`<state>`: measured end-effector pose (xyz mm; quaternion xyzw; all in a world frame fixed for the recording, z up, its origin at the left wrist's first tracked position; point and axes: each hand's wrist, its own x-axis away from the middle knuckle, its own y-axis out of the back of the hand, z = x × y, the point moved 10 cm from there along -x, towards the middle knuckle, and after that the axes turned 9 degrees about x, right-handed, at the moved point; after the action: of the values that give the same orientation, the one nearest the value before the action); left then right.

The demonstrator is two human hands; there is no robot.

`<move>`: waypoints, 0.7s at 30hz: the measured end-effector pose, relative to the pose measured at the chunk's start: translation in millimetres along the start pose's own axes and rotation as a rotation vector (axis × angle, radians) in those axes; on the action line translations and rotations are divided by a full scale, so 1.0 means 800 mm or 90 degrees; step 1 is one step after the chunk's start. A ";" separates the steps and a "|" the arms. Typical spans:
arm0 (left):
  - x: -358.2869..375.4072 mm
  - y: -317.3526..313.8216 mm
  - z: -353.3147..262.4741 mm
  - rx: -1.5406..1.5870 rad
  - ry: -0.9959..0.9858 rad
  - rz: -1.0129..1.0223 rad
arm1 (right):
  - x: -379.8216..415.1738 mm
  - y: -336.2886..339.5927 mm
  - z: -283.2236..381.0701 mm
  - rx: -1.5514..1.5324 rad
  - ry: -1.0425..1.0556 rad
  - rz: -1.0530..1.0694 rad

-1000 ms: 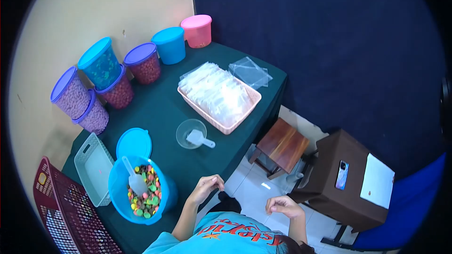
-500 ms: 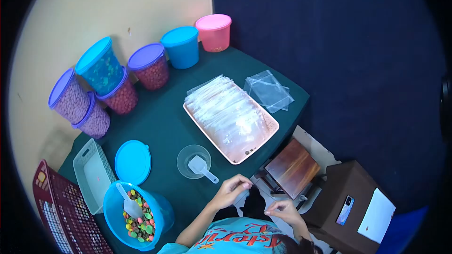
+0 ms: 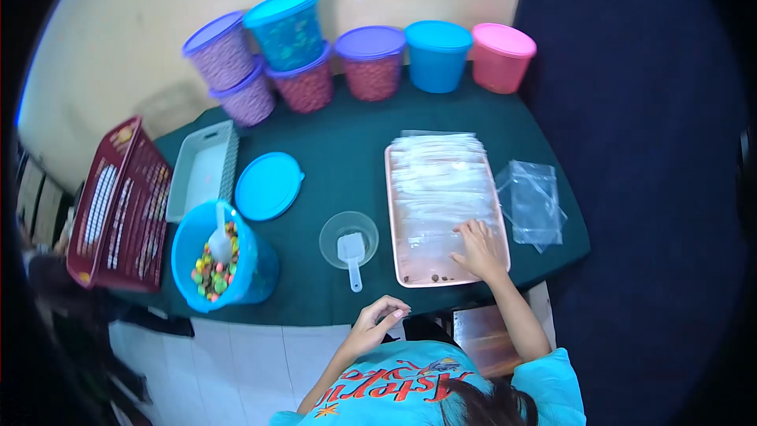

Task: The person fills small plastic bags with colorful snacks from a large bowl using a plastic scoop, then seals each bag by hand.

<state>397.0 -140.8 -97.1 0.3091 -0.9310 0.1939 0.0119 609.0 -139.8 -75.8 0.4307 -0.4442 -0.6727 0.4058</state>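
My right hand (image 3: 478, 252) reaches over the pink tray (image 3: 507, 256), its fingers spread and touching the clear plastic packets (image 3: 438, 181) lined up inside. A few small brown bits lie at the tray's near end. My left hand (image 3: 380, 323) hovers in front of the table edge, fingers curled towards the thumb, with nothing visible in it. Closest to it is a clear bowl (image 3: 325, 246) with a white scoop (image 3: 352, 256) in it. Loose clear bags (image 3: 536, 203) lie right of the tray. Colourful candies (image 3: 214, 274) and another scoop (image 3: 221, 244) are in the open blue tub (image 3: 264, 272).
Lidded tubs line the back, including a pink one (image 3: 503, 59), a blue one (image 3: 438, 59) and stacked purple-lidded ones (image 3: 246, 102). At left are a blue lid (image 3: 269, 187), a grey-green basket (image 3: 229, 166) and a maroon basket (image 3: 118, 197). A wooden stool (image 3: 485, 339) stands below the table.
My right hand has moved from in front of my body onto the packets in the tray. My left hand stays curled near the table edge. The view has turned and shifted.
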 end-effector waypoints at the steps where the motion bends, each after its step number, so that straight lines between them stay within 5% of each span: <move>1: 0.007 0.004 0.000 -0.005 -0.013 -0.028 | -0.004 -0.006 0.001 0.067 0.018 0.020; 8: 0.086 0.044 0.018 0.096 -0.072 -0.308 | -0.030 0.006 -0.009 -0.032 0.139 0.062; 13: 0.119 0.060 0.000 0.092 -0.130 -0.420 | -0.047 0.066 -0.028 -0.308 -0.070 0.041; 16: 0.122 0.060 -0.018 0.086 -0.159 -0.417 | -0.043 0.034 -0.035 -0.271 -0.075 0.177; 18: 0.122 0.059 -0.021 0.095 -0.146 -0.412 | -0.033 0.003 -0.028 -0.187 0.068 0.263; 21: 0.132 0.067 -0.021 0.101 -0.167 -0.413 | -0.030 0.032 -0.028 -0.116 0.132 0.069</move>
<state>278.7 -155.8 -85.0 0.6106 -0.7600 0.2107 -0.0710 641.3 -129.9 -51.5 0.4346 -0.3598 -0.6389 0.5229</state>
